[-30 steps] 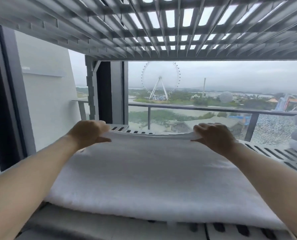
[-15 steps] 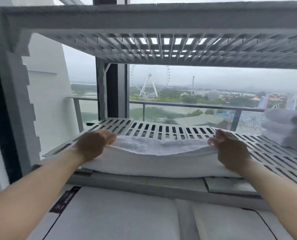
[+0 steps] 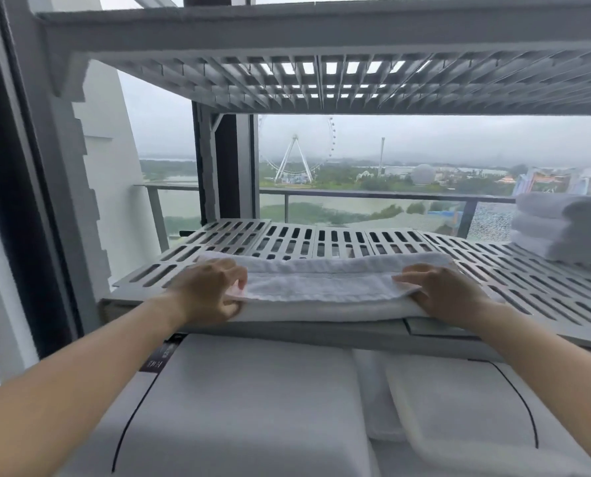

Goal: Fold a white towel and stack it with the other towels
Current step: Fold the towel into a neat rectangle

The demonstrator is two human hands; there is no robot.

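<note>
A white towel (image 3: 321,287) lies folded into a long strip across the front of a slotted grey shelf (image 3: 338,241). My left hand (image 3: 208,290) grips its left end, fingers curled over the top layer. My right hand (image 3: 445,292) holds its right end the same way. At the far right of the same shelf stands a stack of folded white towels (image 3: 562,228), well apart from the towel I hold.
Another slotted shelf (image 3: 321,80) hangs close overhead. Below the front edge sit white appliance lids (image 3: 252,407). Behind the shelf, a window and a balcony railing (image 3: 373,194). A dark frame and white wall (image 3: 115,187) close the left side.
The towel went from a wide spread sheet to a narrow folded strip; my hands drew its far edge toward me and now hold the ends. The view pulled back and tilted down.
</note>
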